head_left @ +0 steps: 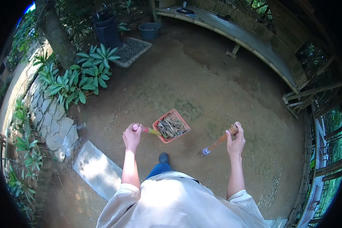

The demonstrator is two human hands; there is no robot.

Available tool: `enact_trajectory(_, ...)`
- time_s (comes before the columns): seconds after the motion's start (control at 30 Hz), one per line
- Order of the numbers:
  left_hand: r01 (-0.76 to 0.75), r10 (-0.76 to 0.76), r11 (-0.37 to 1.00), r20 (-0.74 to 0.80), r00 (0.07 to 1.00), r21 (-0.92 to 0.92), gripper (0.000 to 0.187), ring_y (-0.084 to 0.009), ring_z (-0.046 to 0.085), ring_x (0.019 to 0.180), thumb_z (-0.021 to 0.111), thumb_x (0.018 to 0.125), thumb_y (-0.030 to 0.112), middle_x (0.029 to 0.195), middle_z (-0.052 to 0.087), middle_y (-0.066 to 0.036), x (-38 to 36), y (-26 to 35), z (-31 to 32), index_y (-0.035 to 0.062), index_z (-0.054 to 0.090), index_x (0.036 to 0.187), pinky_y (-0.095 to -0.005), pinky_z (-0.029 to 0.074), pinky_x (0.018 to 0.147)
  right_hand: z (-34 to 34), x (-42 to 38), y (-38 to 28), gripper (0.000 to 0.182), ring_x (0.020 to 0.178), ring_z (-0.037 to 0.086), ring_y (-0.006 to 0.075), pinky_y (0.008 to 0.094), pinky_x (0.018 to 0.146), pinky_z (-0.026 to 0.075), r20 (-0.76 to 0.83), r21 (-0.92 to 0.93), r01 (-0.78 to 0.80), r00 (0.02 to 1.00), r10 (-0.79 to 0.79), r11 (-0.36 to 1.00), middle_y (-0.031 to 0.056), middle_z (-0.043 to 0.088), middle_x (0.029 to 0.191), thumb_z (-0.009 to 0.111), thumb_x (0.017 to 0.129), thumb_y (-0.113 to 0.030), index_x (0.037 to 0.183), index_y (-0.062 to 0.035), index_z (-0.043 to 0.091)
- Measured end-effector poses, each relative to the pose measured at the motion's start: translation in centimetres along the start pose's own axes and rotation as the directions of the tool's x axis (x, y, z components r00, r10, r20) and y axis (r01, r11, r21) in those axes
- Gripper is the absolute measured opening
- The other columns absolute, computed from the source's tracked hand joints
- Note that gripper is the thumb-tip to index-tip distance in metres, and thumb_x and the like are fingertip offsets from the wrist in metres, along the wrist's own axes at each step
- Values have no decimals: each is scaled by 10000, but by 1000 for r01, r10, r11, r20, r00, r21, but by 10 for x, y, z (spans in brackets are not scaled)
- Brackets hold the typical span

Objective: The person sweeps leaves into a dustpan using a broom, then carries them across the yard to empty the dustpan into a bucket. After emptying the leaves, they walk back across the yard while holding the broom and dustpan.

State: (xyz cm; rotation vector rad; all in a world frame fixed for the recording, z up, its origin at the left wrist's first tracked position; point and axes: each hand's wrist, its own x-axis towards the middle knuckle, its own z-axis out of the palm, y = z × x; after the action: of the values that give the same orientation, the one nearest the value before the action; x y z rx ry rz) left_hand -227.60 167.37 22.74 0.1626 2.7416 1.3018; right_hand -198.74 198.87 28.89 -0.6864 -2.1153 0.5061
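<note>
My left hand (133,136) is closed round the pink end of a red and green handle (151,130), which runs to an orange dustpan (165,140). Dry leaves and bark (171,126) fill the dustpan, low over the dirt ground. On the right, my right hand (236,140) grips the top of a broom (219,141) with a brown handle and a purple and white binding. The broom slants down to the left, its bristle end apart from the dustpan.
Leafy plants (78,78) and a tree trunk (57,32) stand at upper left. A stone slab (97,167) lies at lower left. Behind are a grey tub (149,32) and a dark bin (107,31). A long bamboo bench (247,36) curves along the upper right.
</note>
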Motion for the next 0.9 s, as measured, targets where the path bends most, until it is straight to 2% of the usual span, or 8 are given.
enact_trajectory(0.07,-9,9,1000,6,1000,23,330,-347,690,876,679,810,391,852,704,-172,47,7,14,110,726,976,-409,522,790,34,29,13,543,1009,673,301,375,779,564,-35,13,-31,999,32,999,166,636,1202,759,820,-90,1299,-66,505)
enact_trajectory(0.17,-13,12,998,24,1000,59,338,-339,690,875,674,805,403,854,706,-163,109,19,27,119,728,982,-411,522,787,70,68,21,579,1008,671,242,344,816,559,-47,-10,-35,998,34,999,174,608,1228,731,847,-45,1351,-75,446)
enact_trajectory(0.27,-22,21,996,15,1000,87,324,-330,690,868,667,813,391,851,706,-157,174,36,40,119,730,977,-401,520,780,112,113,34,570,1024,662,241,340,835,553,-41,7,-72,997,72,997,180,604,1224,721,859,-41,1354,-65,440)
enact_trajectory(0.47,15,-13,997,-26,1000,70,322,-343,688,848,670,802,398,844,709,-157,297,58,77,123,732,960,-418,523,770,214,227,60,575,1026,645,221,331,857,547,-98,39,-12,995,16,999,172,606,1209,712,865,-31,1368,-59,434)
enact_trajectory(0.57,20,-17,996,-42,999,82,318,-338,688,842,670,802,393,841,710,-149,370,75,102,124,732,959,-412,522,771,266,295,79,597,1037,638,208,327,851,541,-73,98,-53,995,61,994,166,609,1204,712,864,-28,1387,-63,424)
enact_trajectory(0.67,46,-39,994,-77,996,103,313,-323,690,845,675,802,394,839,710,-140,435,102,120,125,732,952,-398,520,774,322,368,99,565,1014,667,284,365,820,574,-37,159,-104,993,111,982,176,600,1249,738,839,-74,1343,-70,484)
enact_trajectory(0.77,89,-81,992,-81,993,91,314,-319,688,844,674,802,394,841,710,-138,498,141,135,125,733,954,-400,518,773,372,441,106,574,1003,670,279,365,814,575,45,234,-169,986,163,957,174,603,1237,734,840,-69,1354,-75,479)
enact_trajectory(0.9,116,-108,990,-110,988,76,318,-316,688,825,673,800,393,830,708,-136,584,181,155,123,735,956,-399,516,765,439,530,113,602,986,675,260,365,810,578,35,254,-66,998,59,965,186,608,1204,734,839,-62,1377,-65,462)
